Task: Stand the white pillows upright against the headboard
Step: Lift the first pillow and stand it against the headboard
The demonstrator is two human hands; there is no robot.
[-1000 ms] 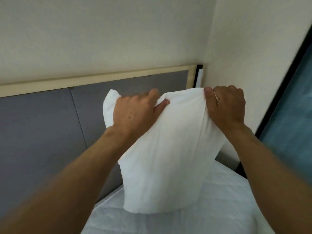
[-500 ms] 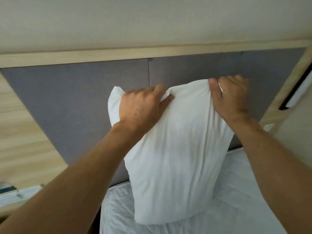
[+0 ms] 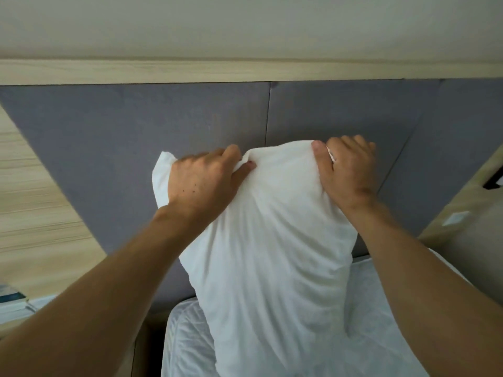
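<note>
A white pillow (image 3: 272, 254) stands on end on the white mattress (image 3: 381, 336), in front of the grey padded headboard (image 3: 136, 148). My left hand (image 3: 201, 183) grips its top edge near the left corner. My right hand (image 3: 345, 170) grips the top edge at the right corner. The pillow hangs long and creased below both hands, its lower end resting on the bed. Whether its back touches the headboard is hidden.
A light wood rail (image 3: 245, 72) caps the headboard under the cream wall. Wood panels flank it at left (image 3: 32, 213) and right (image 3: 462, 213). Books (image 3: 13, 300) lie on a ledge at the far left. A dark wall fitting (image 3: 494, 183) sits at the right edge.
The view has swung left from the room's corner to face the headboard squarely. Both hands keep their grip on the pillow's top, which now stands nearer the headboard's middle seam.
</note>
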